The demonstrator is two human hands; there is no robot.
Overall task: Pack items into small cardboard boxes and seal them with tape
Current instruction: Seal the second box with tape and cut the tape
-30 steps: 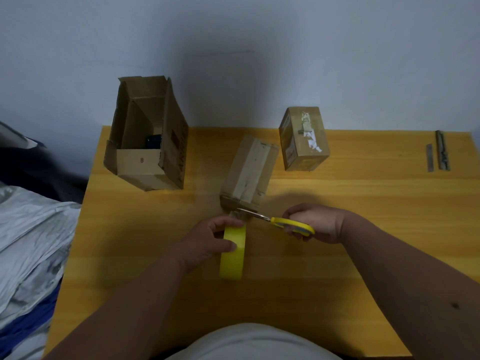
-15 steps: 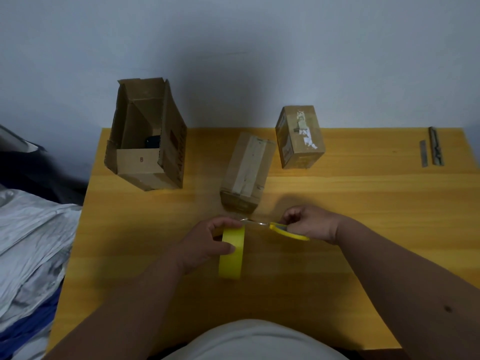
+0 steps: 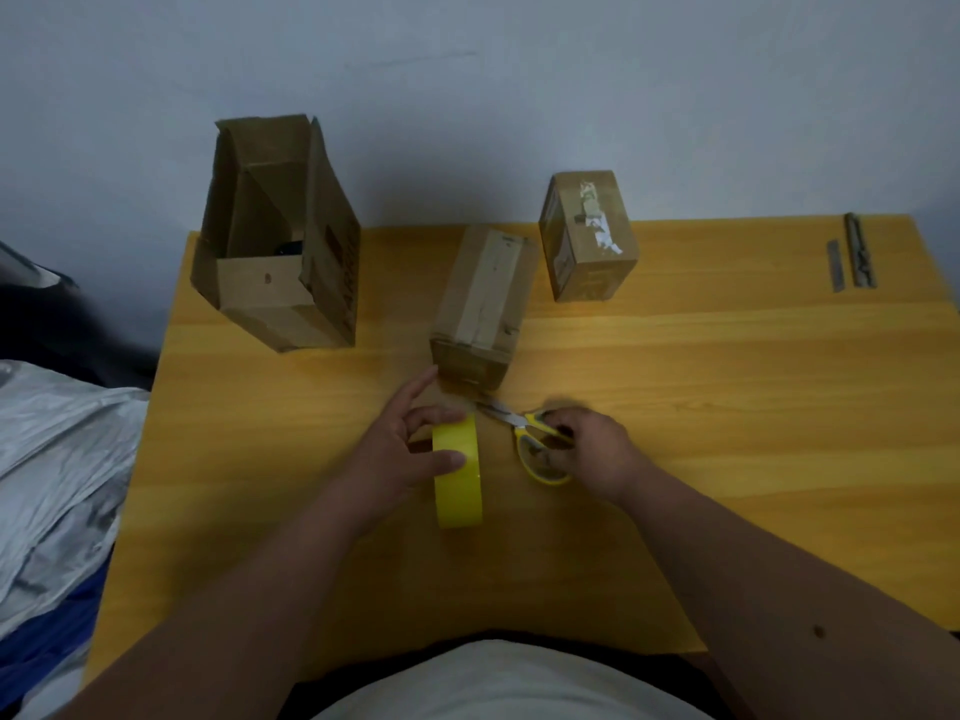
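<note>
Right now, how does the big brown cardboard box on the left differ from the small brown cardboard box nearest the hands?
The big brown cardboard box is open, flaps up, with something dark inside; the small brown cardboard box is closed, a pale tape strip along its top. The big one stands taller, away from the hands; the small one lies low, just beyond them. Both are brown cardboard on the yellow wooden table.

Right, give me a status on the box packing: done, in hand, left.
Done: the far small box is shut and taped. In hand: the near box has tape along its top; the left hand holds the yellow tape roll, the right hand the scissors. Left: the big box stands open.
</note>
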